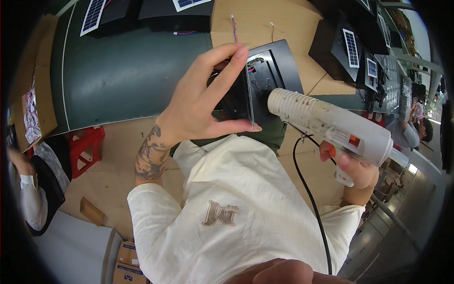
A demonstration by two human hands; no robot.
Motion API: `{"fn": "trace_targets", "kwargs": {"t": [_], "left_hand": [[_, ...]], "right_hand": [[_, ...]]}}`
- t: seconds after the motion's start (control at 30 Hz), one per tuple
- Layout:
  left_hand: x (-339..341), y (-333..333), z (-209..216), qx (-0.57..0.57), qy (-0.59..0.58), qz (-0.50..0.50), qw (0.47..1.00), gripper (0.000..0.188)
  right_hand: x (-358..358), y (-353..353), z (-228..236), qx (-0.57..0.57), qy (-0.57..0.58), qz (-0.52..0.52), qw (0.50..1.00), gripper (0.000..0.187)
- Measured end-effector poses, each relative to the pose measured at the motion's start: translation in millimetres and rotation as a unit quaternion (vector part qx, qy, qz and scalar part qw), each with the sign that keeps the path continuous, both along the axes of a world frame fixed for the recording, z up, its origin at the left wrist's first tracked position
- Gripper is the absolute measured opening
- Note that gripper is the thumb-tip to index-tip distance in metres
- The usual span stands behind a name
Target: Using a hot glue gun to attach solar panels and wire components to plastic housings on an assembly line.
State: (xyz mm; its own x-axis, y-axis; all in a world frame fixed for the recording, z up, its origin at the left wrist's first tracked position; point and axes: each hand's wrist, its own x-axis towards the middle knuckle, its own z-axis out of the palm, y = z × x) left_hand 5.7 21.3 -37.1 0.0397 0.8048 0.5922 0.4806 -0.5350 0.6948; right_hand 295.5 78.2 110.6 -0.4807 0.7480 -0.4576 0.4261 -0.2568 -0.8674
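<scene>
My left hand is closed on a thin flat panel, thumb at its near edge and fingers at its far edge. The panel stands nearly edge-on, so its faces hardly show. Behind and beside it is a black plastic housing with a recess where red and blue wire ends show. My right hand grips a white corded gun-shaped tool with an orange trigger. Its ribbed barrel points left at the housing; the barrel hides the tip, and I cannot tell whether it touches.
Black boxes with small solar panels stand at the far left and far right. Thin connector wires lie on cardboard over the green tabletop. A black cord hangs across my front. Left are a red stool and another person.
</scene>
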Motion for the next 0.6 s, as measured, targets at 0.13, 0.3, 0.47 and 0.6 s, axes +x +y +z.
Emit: {"fn": "trace_targets", "kwargs": {"t": [0.13,0.3,0.47,0.6], "left_hand": [[2.4,2.6,-2.5,0.015,-0.002,0.004,1.0,0.103],[2.4,2.1,-6.7,0.021,0.01,0.001,1.0,0.112],[6.4,5.3,-11.9,0.037,0.003,-0.001,0.999,0.112],[6.4,6.9,-15.7,0.059,0.008,0.009,0.998,0.112]], "right_hand": [[-1.6,-7.7,9.2,0.008,-0.009,-0.028,1.0,0.05],[9.8,-15.0,2.6,0.062,0.118,-0.133,0.982,0.067],[-7.6,-12.5,-10.2,0.115,0.064,-0.146,0.98,0.066],[-5.1,-2.4,-8.5,0.056,0.109,-0.099,0.988,0.063]]}}
